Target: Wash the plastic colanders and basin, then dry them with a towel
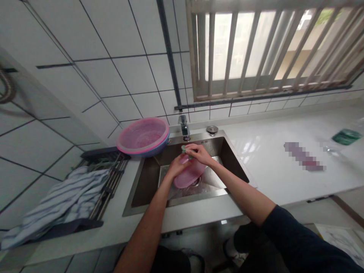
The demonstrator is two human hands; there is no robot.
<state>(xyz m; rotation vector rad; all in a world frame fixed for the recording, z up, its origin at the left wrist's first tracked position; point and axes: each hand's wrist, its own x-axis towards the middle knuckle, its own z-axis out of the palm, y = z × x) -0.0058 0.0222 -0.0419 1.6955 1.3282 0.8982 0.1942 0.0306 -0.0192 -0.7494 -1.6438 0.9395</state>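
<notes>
I see the person's left hand [177, 166], partly curled, gripping a pink basket [187, 179] inside the steel sink [229, 159], about midway between its left and right edges. The right hand [200, 153] pinches a small green item [184, 148] at the basket's far end.

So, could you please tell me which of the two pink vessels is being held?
The smaller pink vessel, in the left hand at the sink; the larger pink basin is stacked on a blue basin.
</notes>
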